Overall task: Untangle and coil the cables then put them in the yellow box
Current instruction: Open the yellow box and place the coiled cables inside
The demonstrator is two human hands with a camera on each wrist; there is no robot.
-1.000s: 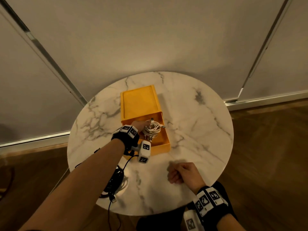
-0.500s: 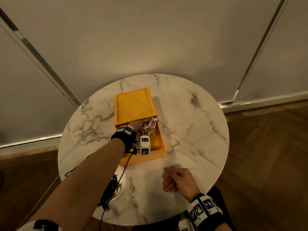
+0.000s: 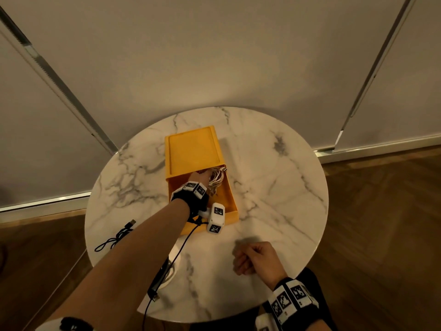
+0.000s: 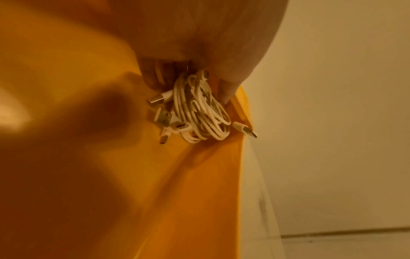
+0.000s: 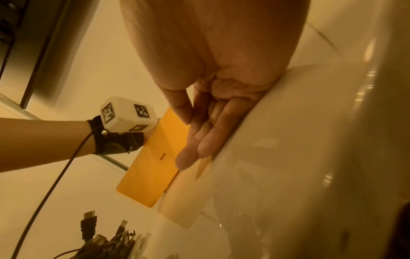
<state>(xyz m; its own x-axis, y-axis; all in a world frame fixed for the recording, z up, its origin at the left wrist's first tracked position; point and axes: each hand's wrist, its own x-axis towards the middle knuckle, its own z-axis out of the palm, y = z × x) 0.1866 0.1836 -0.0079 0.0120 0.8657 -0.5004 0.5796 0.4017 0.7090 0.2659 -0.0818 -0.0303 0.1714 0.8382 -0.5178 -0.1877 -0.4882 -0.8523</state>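
Cables: white coil (image 3: 216,176) sits inside the box at its far right corner, loops bunched, several plugs sticking out; one plug pokes over the right wall
Table (image 3: 274,187): round, white marble with grey veins, on a wooden floor by a pale wall
Box (image 3: 229,199): yellow, open at the near half, its lid (image 3: 192,149) slid back over the far half; stands on the middle of the table
Left arm: reaches from the near left edge over the table into the box; black wrist strap with a white tagged cube beside it
Left hand (image 3: 199,174): inside the box, fingers (image 4: 150,77) and thumb (image 4: 230,87) closed on the top of the white coil, pinching the loops together
Right hand (image 3: 254,258): rests on the table near the front edge, well apart from the box, holding nothing; looks like a loose fist from the head view, while the wrist view shows the fingers (image 5: 206,140) only loosely bent along the tabletop
Black cables (image 3: 114,237): loose tangle on the left part of the table, partly hidden under the left arm, one plug pointing up and away; a further dark bundle (image 3: 160,275) lies near the front edge with some white cable under it
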